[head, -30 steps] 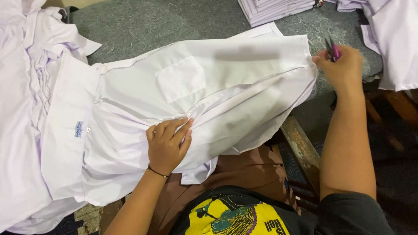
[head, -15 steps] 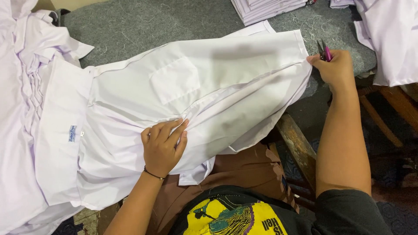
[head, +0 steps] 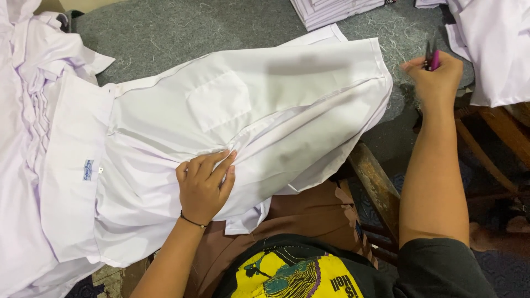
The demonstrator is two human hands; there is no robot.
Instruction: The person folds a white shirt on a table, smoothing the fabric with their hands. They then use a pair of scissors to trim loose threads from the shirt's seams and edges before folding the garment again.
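**First:** Since half a second ago, what has moved?

**Second:** Mainly the right hand [head: 433, 77]. Earlier it sat against the shirt's far-right edge; now it has lifted clear of the cloth and hangs just past that edge, over the grey felt worktop [head: 182, 33] near its right side. The white shirt [head: 265, 127] itself has barely shifted.

**First:** Start nearest the wearer, then. What is there?

**Second:** A dark top with a yellow print, and brown fabric across the lap. Just beyond, the left hand [head: 204, 185] lies palm down on the shirt, fingers together and flat, pressing a fold along the near side of the worktop. A thin dark bracelet [head: 193, 222] circles that wrist.

**First:** And the right hand's grip?

**Second:** Closed around a small pink-handled cutting tool [head: 432, 58], dark tips pointing away. It looks like thread snips, though the hand covers most of it.

**First:** What does that change suggest?

**Second:** My reading is that the work at the shirt's right edge is paused or done, since the tool no longer touches the cloth.

**First:** Farther off?

**Second:** The shirt stretches across the worktop's middle, chest pocket [head: 219, 101] up. More white garments [head: 27, 110] are heaped at the left edge, a folded stack [head: 337, 10] sits at the far edge, and another white piece [head: 491, 49] drapes the far-right corner.
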